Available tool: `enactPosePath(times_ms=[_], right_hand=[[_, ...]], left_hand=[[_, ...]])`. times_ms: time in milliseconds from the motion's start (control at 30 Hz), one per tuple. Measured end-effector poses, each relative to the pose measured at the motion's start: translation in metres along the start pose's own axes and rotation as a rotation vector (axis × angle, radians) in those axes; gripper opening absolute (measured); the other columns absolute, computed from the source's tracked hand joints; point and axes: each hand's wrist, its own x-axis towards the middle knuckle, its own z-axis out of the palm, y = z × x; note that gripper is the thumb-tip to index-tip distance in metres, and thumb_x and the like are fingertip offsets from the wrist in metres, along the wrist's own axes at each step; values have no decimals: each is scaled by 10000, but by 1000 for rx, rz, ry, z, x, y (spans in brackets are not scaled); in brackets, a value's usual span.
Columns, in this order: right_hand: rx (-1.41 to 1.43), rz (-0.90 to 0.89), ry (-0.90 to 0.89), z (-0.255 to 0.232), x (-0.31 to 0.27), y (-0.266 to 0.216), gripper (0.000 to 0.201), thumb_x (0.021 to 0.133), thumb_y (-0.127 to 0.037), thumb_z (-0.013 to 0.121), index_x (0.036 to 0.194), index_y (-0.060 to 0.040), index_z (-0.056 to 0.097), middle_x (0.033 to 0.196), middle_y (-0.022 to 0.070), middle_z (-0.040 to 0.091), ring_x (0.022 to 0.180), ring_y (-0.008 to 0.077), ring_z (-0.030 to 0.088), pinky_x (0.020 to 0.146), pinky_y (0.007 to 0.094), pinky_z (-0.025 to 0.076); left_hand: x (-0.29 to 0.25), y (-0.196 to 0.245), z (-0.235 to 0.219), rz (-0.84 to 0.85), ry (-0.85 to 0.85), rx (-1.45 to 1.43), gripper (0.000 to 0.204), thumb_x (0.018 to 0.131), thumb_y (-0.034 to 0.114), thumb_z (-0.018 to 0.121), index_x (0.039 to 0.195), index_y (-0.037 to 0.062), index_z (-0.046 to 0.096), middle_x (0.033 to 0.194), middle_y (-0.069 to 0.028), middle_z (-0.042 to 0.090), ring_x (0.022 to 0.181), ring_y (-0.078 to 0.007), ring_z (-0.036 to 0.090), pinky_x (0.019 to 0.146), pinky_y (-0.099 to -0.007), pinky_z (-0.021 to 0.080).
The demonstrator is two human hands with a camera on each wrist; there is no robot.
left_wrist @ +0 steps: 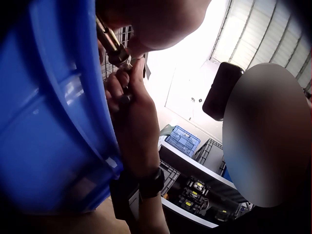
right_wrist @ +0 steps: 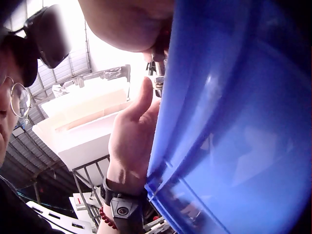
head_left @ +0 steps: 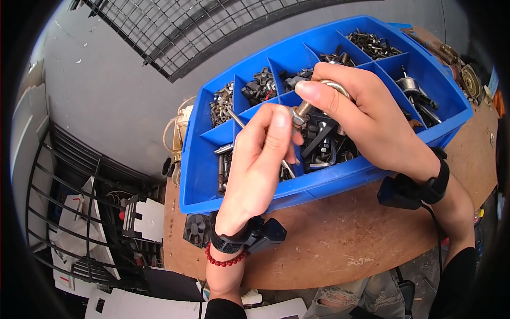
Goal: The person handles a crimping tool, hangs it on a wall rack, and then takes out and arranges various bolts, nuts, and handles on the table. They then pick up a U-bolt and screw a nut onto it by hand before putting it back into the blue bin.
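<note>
Over the blue divided bin (head_left: 241,199), my right hand (head_left: 366,114) grips a shiny bent bolt (head_left: 336,85) whose curved part loops out past the thumb and forefinger. A hex nut (head_left: 299,118) sits on its threaded end. My left hand (head_left: 260,154) pinches at that nut between thumb and fingers. In the left wrist view the nut (left_wrist: 118,57) and brassy shank show between the two hands. A thin metal rod (head_left: 235,118) runs beneath the left hand and comes out on its other side; whether the fingers hold it I cannot tell.
Small screws (head_left: 374,44), black knobs (head_left: 260,85) and other hardware fill the bin's compartments. The bin stands on a brown wooden table (head_left: 329,234). A small black fan (head_left: 196,230) lies by its front left corner. Rusty metal parts (head_left: 470,80) lie at the right.
</note>
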Motion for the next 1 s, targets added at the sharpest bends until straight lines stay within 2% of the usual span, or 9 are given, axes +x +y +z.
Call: enactPosePath(times_ms=[67,167,267,400,500,600,733,833,1000], right_hand=[[-33,10,4,-2,0,-1,338,1028,-258,537,803,-5,537,681,11,401,657,97,378,597,289,335],[-32,45,-4,-4,0,-4,354,1029,-274,537,795,-8,537,676,3,397,654,90,372,595,288,330],[52,72,-21,-3,0,-5,354,1029,-278,539,801,-6,543,677,3,402,654,90,374,596,287,331],[84,35,-31,1,0,-4,352,1030,-278,538,811,-2,552,679,5,408,655,90,376,597,286,334],[104,22,-16,3,-1,-1,354,1030,-280,538,805,-6,547,677,1,403,653,88,372,594,285,332],[25,32,7,0,0,-2,368,1028,-289,539,782,-16,527,666,-9,385,646,83,362,586,284,324],[-19,67,33,-2,0,0,395,1025,-303,539,746,-29,487,650,-23,354,636,76,345,575,283,309],[-1,78,41,-1,0,0,404,1024,-305,538,732,-34,472,646,-26,348,637,72,338,572,286,304],[-37,96,21,1,-2,-4,391,1025,-290,541,728,-45,472,648,-37,357,637,63,332,565,285,297]], left_hand=[[-1,1,0,41,-1,21,370,1058,334,502,1152,-22,539,962,-85,590,712,-123,585,667,-273,531],[0,0,0,25,-4,-6,349,1043,317,542,1139,-19,535,931,-72,592,715,-117,588,661,-281,541],[0,-6,-2,63,7,-54,324,1058,313,519,983,5,585,797,-11,578,691,-78,541,624,-254,479],[-2,-3,-3,-16,20,-15,609,1098,436,332,784,6,628,654,-14,586,634,-103,547,607,-271,456],[-1,-1,-6,-33,-48,-82,544,1090,442,363,902,7,630,727,-25,606,649,-93,550,615,-258,463],[0,3,2,-68,44,-114,401,1068,391,472,1033,12,596,812,-31,614,682,-79,556,623,-241,470],[-1,1,3,-15,28,-82,232,1001,213,636,1092,19,546,851,-19,600,711,-67,549,624,-229,471],[0,-7,-2,60,-26,-54,299,1042,312,559,1011,15,575,815,-12,599,699,-79,545,627,-237,467],[-4,-3,-4,-101,-55,-63,532,1079,452,397,890,17,636,737,-3,580,682,-93,532,650,-248,458]])
